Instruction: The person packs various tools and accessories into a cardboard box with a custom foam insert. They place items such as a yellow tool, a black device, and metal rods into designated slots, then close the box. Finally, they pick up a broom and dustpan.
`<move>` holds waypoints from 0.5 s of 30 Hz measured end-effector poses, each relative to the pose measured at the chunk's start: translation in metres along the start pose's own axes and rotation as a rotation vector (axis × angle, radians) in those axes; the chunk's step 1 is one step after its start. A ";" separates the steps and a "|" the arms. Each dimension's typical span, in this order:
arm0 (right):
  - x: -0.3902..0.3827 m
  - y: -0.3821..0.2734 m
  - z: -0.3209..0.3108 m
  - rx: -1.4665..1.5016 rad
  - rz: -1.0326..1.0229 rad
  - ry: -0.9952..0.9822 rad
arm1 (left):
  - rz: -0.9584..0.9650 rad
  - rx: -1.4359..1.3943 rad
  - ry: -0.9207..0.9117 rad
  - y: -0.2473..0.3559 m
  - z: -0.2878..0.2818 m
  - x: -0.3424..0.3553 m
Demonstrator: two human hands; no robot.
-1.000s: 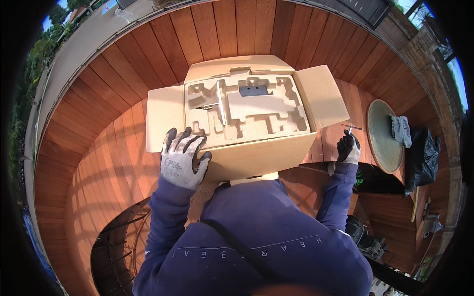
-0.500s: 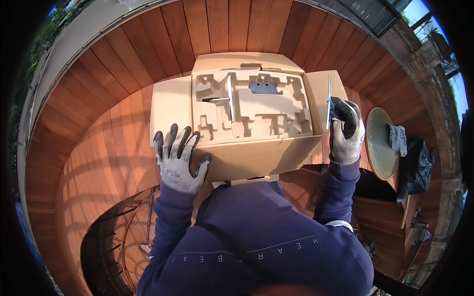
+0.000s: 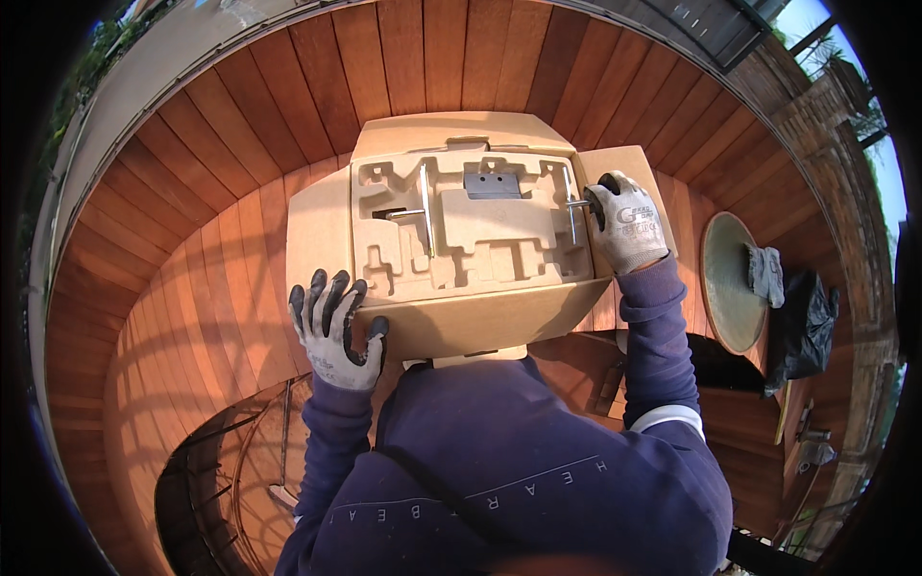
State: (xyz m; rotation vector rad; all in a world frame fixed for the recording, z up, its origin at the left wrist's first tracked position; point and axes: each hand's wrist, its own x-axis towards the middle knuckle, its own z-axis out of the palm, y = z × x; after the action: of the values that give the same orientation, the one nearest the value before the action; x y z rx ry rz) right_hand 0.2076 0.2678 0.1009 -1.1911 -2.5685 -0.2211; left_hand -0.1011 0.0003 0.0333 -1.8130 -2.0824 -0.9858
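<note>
An open cardboard box [image 3: 480,315] sits in front of me, its flaps folded outward. Inside lies a moulded pulp tray [image 3: 504,226] with shaped hollows. One T-shaped metal part [image 3: 427,230] rests in the tray's left side, and a dark grey metal block [image 3: 492,186] with two holes lies near its far edge. My gloved right hand [image 3: 629,226] pinches the stem of a second T-shaped metal part [image 3: 573,213], its crossbar over the tray's right end. At the box's near left corner, my gloved left hand [image 3: 336,331] lies with fingers spread, touching the cardboard.
To the right stands a round greenish disc [image 3: 722,288], with a grey glove [image 3: 765,276] on its edge and a black plastic bag [image 3: 805,331] beside it. Reddish wooden planks [image 3: 211,269] curve around the box. A dark-rimmed opening [image 3: 206,480] lies at lower left.
My right hand has moved left with the T-shaped metal part, from beyond the right flap to over the tray's right end. My left hand stays spread at the box corner.
</note>
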 end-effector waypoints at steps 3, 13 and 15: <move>0.018 0.004 0.007 -0.021 -0.064 -0.077 | -0.007 -0.004 0.027 0.000 0.004 -0.002; 0.011 -0.003 -0.033 0.586 -0.012 -0.127 | -0.046 -0.058 0.070 -0.007 0.019 -0.012; 0.007 -0.010 -0.029 0.714 -0.087 -0.055 | -0.062 -0.068 0.079 -0.007 0.019 -0.013</move>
State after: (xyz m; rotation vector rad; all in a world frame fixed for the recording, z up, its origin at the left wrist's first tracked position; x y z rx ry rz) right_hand 0.2018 0.2592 0.1309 -0.8121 -2.3998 0.6639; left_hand -0.0998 0.0014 0.0089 -1.7203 -2.0927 -1.1386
